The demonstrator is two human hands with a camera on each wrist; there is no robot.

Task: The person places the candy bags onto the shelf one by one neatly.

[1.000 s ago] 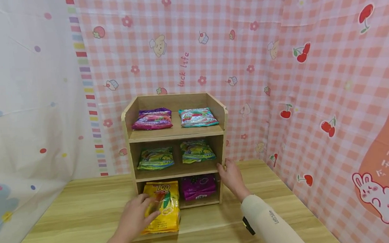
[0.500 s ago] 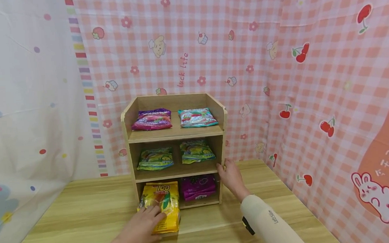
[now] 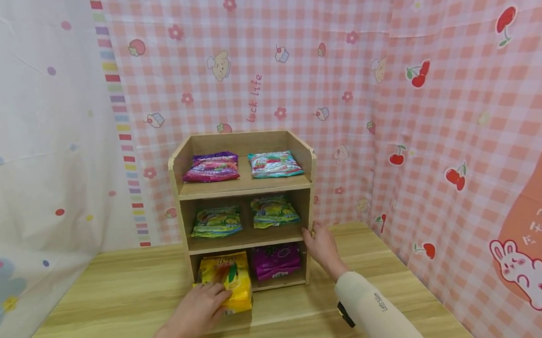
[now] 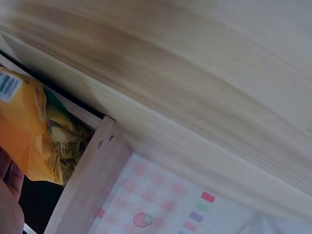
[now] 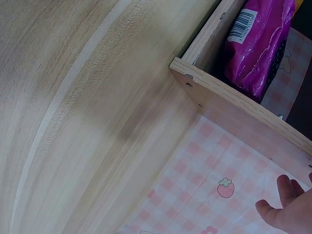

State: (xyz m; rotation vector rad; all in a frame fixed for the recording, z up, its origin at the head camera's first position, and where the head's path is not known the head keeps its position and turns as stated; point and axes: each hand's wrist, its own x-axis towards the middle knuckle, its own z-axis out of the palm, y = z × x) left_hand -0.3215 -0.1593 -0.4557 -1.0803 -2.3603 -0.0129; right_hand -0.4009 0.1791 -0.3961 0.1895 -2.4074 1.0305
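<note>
A yellow candy bag (image 3: 240, 286) lies partly in the lower left compartment of a small wooden shelf (image 3: 247, 244), its front end sticking out. My left hand (image 3: 197, 308) holds that front end, fingers over the top; the thumb is mostly hidden. In the left wrist view, the bag (image 4: 24, 122) shows its barcode end beside the shelf's side panel. At the shelf's right side, my right hand (image 3: 322, 247) grips the panel's front edge; in the right wrist view, some fingers of the hand (image 5: 292, 209) stand off the panel.
A purple bag (image 3: 277, 262) fills the lower right compartment. Two green bags, one (image 3: 216, 222) left and one (image 3: 275, 210) right, lie on the middle shelf. Above are a magenta bag (image 3: 212, 167) and a light blue bag (image 3: 275, 165). Patterned cloths (image 3: 248, 64) surround the wooden table (image 3: 136, 296).
My left hand has come onto the yellow bag's front end. The bag has moved further back into the compartment. My right hand stays at the shelf's side.
</note>
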